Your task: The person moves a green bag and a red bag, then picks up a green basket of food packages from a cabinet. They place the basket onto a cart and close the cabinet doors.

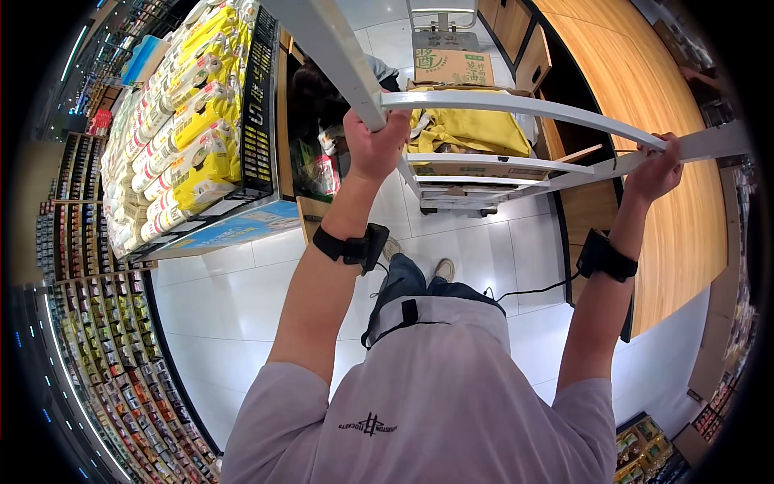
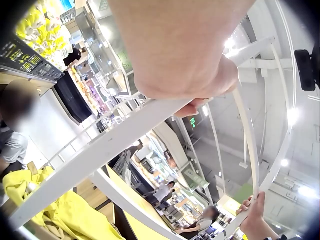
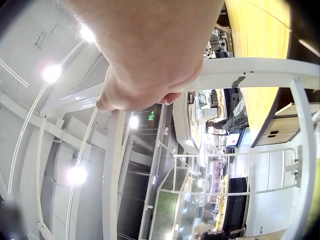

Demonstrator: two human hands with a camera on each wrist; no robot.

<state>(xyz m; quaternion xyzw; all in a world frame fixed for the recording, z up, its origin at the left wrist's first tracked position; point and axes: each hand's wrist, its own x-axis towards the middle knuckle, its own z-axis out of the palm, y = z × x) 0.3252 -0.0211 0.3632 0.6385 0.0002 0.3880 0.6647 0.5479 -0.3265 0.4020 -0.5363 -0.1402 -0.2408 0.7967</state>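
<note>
My left hand (image 1: 375, 143) grips the left upright of a white metal cart frame (image 1: 524, 105), close to where a curved crossbar meets it. At the other end of that bar, my right hand (image 1: 657, 168) holds the right side of the frame. In the left wrist view, my left hand (image 2: 190, 75) wraps over the white rail, its fingertips showing underneath. My right hand (image 3: 145, 75) is closed around the frame in the right wrist view. Beyond the crossbar, yellow cloth (image 1: 472, 129) lies over the cart's load, behind which sits a cardboard box (image 1: 451, 68) with green print.
Stacked yellow-and-white bags (image 1: 185, 137) fill a display on the left. A person (image 2: 15, 130) is low beside it, partly hidden by the frame. A wood-topped counter (image 1: 669, 202) runs along the right, with an open drawer (image 1: 534, 60). Shelves of goods (image 1: 105, 339) stand far left.
</note>
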